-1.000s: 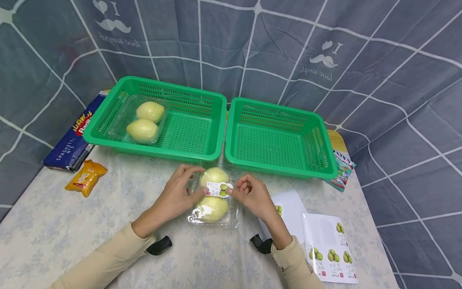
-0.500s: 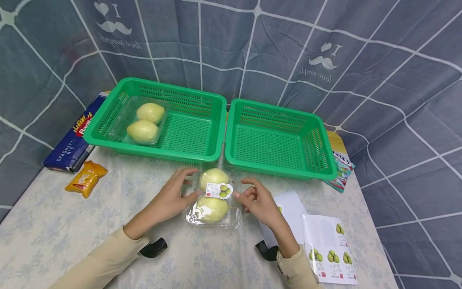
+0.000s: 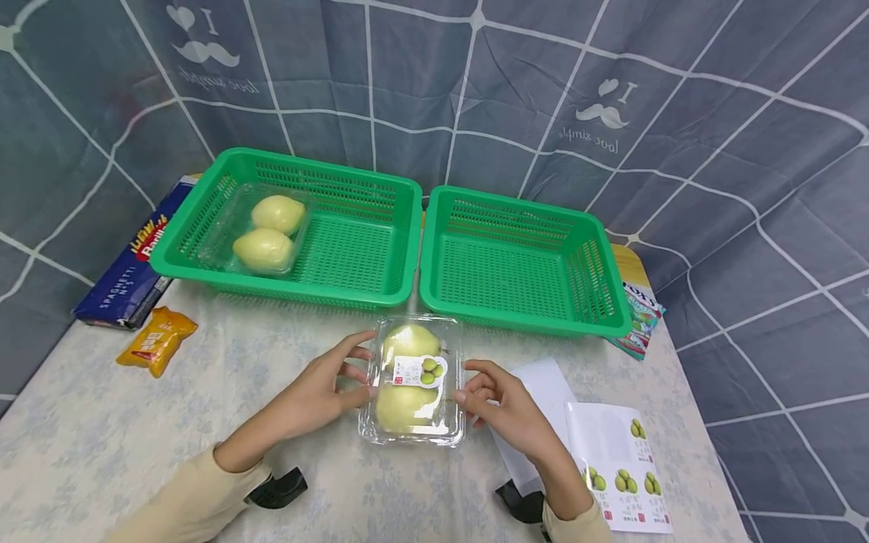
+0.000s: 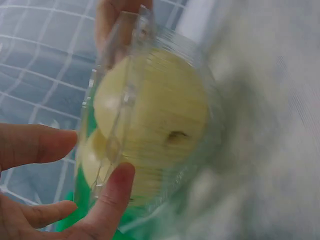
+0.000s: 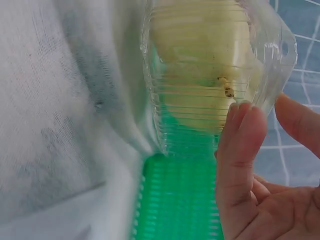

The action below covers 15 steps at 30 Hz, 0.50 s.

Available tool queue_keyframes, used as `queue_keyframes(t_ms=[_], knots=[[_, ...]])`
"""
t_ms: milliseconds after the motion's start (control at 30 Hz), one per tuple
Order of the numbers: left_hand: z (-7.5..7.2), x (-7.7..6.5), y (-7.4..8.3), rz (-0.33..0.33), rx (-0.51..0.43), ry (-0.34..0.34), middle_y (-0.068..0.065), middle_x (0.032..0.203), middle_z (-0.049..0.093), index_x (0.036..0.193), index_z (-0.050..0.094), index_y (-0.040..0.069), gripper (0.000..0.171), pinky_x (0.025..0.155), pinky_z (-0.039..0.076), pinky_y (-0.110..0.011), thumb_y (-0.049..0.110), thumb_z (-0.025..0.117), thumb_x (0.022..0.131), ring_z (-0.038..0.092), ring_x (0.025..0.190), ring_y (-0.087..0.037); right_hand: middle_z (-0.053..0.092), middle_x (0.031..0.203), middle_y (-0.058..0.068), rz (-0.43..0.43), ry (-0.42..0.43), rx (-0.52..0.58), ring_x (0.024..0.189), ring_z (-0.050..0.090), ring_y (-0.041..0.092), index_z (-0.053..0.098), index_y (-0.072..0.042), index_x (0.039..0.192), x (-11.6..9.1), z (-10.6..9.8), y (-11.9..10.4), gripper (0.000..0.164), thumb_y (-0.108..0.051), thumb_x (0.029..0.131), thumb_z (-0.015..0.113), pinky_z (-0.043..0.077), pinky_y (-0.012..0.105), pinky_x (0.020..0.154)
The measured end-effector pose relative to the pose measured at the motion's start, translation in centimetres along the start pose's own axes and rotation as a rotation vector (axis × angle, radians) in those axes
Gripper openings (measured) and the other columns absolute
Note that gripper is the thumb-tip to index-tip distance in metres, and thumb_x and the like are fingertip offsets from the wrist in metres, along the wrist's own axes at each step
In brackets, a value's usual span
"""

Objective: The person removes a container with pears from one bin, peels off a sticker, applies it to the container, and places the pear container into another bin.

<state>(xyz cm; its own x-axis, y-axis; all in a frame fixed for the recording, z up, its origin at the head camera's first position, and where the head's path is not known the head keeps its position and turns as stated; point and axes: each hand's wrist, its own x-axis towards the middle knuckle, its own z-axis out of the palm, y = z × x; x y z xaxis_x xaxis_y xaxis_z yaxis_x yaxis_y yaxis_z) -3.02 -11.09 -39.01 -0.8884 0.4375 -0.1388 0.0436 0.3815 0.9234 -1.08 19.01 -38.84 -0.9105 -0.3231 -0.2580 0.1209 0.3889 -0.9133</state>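
A clear plastic fruit box (image 3: 444, 431) with two pale yellow pears (image 3: 407, 411) inside is off the table between the hands, its front tilted slightly down. Across its lid runs a white label (image 3: 409, 371) with a picture of green fruit. The left hand (image 3: 319, 392) holds the box's left side, thumb near the rim and a fingertip against the wall in the left wrist view (image 4: 112, 195). The right hand (image 3: 505, 407) pinches the right rim, with fingers (image 5: 242, 145) under the ridged side and the thumb (image 5: 297, 120) at the flange.
Behind stand two green baskets; the left basket (image 3: 285, 285) holds another fruit box (image 3: 224, 241), the right basket (image 3: 526, 320) nothing. A spaghetti box (image 3: 129, 271) and orange packet (image 3: 158, 341) lie left. Label sheets (image 3: 618, 445) and a snack bag (image 3: 643, 320) lie right.
Both hands have left the label, moved out to the box's sides and taken hold there. The box has risen from the table and moved slightly toward the camera.
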Motion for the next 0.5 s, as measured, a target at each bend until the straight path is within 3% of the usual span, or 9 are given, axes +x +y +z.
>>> queue_keyframes(t_ms=[300,500], knots=[[0.4,-1.5,3.0,0.065,-0.107,-0.033,-0.016,0.144,0.049,0.155,0.034,0.021,0.077,0.077,0.059,-0.028,0.016,0.075,0.09,0.062,0.109,-0.017,0.061,0.095,-0.002,-0.082,0.081,0.126,0.071,0.066,0.006,0.045,-0.001,0.143,-4.1,-1.2,-2.3,0.051,-0.01,0.097,0.065,0.062,0.034,0.067],[0.1,-0.8,4.6,0.191,-0.203,-0.018,-0.019,0.145,0.045,0.155,0.037,0.013,0.073,0.078,0.06,-0.028,0.011,0.073,0.092,0.06,0.11,-0.012,0.061,0.09,-0.006,-0.204,0.209,0.188,0.058,0.06,0.006,0.046,0.005,0.14,-4.5,-1.9,-4.3,0.044,-0.001,0.099,0.059,0.057,0.029,0.055]])
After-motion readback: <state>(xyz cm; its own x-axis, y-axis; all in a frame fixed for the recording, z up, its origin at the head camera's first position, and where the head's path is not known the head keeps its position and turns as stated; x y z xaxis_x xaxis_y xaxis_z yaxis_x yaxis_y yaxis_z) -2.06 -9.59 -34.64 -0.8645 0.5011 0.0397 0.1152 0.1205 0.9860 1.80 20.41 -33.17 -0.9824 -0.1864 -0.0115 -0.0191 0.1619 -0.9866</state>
